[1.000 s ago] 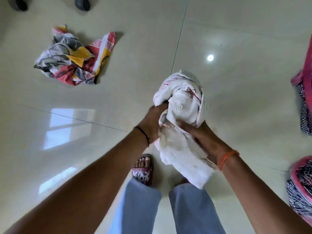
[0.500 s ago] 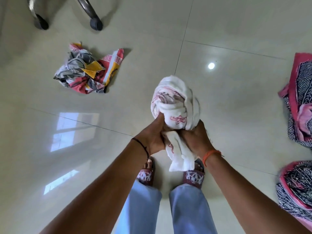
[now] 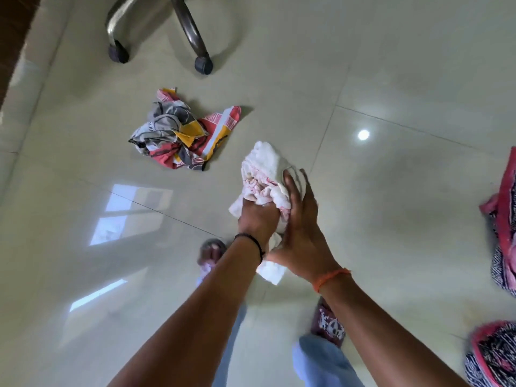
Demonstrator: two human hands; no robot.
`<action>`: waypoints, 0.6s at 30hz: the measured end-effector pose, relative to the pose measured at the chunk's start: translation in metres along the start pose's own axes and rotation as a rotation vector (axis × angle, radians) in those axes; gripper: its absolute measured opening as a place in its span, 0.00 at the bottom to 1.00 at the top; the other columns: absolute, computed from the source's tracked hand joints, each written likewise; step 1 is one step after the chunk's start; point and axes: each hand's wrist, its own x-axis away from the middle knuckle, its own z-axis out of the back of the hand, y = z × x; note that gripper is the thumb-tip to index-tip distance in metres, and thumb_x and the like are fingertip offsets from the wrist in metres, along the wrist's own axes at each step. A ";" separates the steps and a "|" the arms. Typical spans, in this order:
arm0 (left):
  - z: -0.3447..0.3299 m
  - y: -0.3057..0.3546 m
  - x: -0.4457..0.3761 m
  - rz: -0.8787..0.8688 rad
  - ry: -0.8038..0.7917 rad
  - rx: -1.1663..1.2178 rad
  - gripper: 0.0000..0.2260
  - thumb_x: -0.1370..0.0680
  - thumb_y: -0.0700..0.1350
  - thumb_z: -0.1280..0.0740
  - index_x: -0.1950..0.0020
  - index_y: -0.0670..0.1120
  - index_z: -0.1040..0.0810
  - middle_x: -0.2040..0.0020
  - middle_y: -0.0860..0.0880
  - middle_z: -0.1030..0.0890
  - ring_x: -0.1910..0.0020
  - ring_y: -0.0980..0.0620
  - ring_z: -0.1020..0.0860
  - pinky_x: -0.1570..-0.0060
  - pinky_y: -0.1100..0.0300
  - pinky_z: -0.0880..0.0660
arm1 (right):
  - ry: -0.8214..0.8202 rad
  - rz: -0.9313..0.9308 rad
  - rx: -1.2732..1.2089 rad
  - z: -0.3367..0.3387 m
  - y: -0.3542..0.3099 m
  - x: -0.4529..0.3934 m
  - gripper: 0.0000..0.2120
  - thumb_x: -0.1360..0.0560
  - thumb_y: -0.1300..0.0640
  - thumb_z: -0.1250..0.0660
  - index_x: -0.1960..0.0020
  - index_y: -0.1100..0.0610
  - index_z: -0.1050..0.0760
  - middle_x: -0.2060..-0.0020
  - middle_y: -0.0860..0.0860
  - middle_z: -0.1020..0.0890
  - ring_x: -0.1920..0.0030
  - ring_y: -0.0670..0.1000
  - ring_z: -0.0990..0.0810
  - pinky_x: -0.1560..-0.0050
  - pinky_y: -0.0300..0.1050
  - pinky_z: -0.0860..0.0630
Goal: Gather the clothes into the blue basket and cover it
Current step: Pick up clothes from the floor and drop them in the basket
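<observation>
Bundled cloth between left hand and right hand; crumpled garment on floor to the left, chair legs beyond; patterned clothes far right.

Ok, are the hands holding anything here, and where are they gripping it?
Yes. Both hands hold a bunched white cloth above the floor. The left hand clutches its lower middle from the left; the right hand presses against its right side.

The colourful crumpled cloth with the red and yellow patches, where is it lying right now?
The colourful cloth lies on the tiled floor, upper left of centre in the head view, below the chair legs and left of the white cloth.
</observation>
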 end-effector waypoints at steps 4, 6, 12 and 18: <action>0.040 0.015 -0.054 -0.143 -0.073 -0.040 0.35 0.42 0.59 0.41 0.35 0.52 0.28 0.43 0.45 0.18 0.42 0.44 0.21 0.37 0.48 0.25 | 0.159 -0.049 -0.039 -0.034 -0.021 -0.051 0.43 0.38 0.43 0.29 0.26 0.47 0.40 0.27 0.51 0.36 0.27 0.52 0.35 0.33 0.52 0.27; 0.063 0.034 -0.071 -0.170 -0.170 -0.111 0.34 0.40 0.58 0.40 0.35 0.47 0.27 0.44 0.43 0.19 0.44 0.43 0.20 0.39 0.49 0.24 | 0.170 -0.095 -0.080 -0.047 -0.029 -0.073 0.39 0.39 0.43 0.28 0.30 0.47 0.34 0.30 0.48 0.32 0.31 0.51 0.31 0.35 0.47 0.26; 0.163 0.090 -0.127 0.095 -0.558 -0.146 0.14 0.24 0.55 0.34 0.40 0.53 0.24 0.46 0.54 0.21 0.47 0.55 0.23 0.50 0.55 0.25 | 0.247 -0.311 -0.315 -0.102 -0.029 -0.155 0.37 0.44 0.58 0.19 0.37 0.47 0.28 0.42 0.46 0.20 0.42 0.45 0.20 0.39 0.48 0.23; 0.207 0.091 -0.210 -0.270 -0.182 -0.342 0.11 0.26 0.50 0.31 0.48 0.45 0.18 0.49 0.48 0.15 0.49 0.48 0.18 0.46 0.56 0.24 | 0.254 -0.491 -0.476 -0.127 -0.016 -0.212 0.30 0.41 0.70 0.21 0.43 0.53 0.23 0.54 0.43 0.15 0.56 0.37 0.17 0.54 0.34 0.20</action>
